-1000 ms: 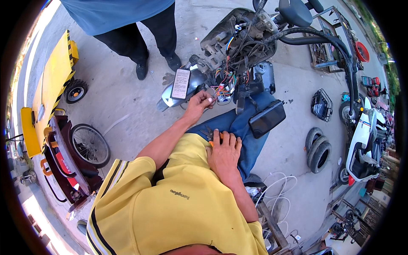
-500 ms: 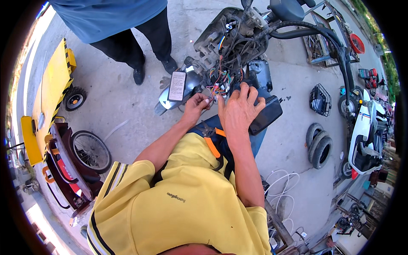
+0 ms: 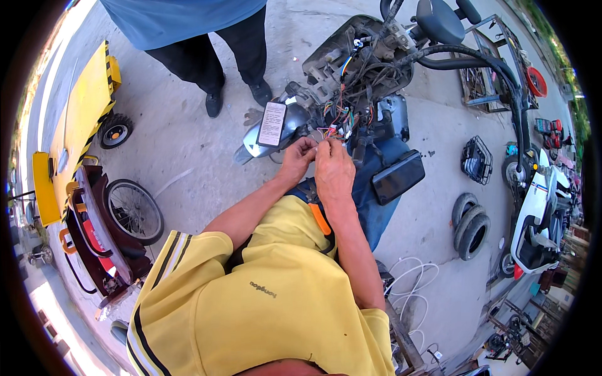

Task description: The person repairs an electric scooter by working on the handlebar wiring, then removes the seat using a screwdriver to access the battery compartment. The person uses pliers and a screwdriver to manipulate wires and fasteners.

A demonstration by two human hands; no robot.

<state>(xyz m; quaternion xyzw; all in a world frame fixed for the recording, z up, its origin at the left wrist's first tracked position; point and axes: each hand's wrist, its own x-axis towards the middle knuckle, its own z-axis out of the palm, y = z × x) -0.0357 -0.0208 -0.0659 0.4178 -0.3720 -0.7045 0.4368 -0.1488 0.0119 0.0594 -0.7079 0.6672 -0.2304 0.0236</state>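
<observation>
My left hand [image 3: 300, 160] and my right hand [image 3: 335, 170] meet at the near edge of a tangle of coloured wires [image 3: 337, 130] on a partly stripped scooter front [image 3: 357, 69]. Both are closed, thumbs and fingers pinched on thin wire ends; the exact grip is hidden behind the fingers. A phone with a lit page of text [image 3: 272, 124] leans on the silver fender [image 3: 253, 141], left of the wires. Orange-handled pliers [image 3: 319, 219] lie in my lap, partly covered by my right forearm. A dark, glossy flat case [image 3: 399, 177] rests on my right thigh.
A person in black trousers [image 3: 241, 56] stands beyond the fender. Yellow ramp-like panel [image 3: 72, 131] and a spoked wheel [image 3: 133, 212] are at left. Right of me are stacked tyres [image 3: 471, 227], a black wire basket [image 3: 476, 160], a white scooter [image 3: 533, 213] and a looped white hose [image 3: 417, 282].
My right hand has come down and left from above the wires, closing beside my left hand. Its forearm now covers more of the pliers. The whole view has shifted slightly.
</observation>
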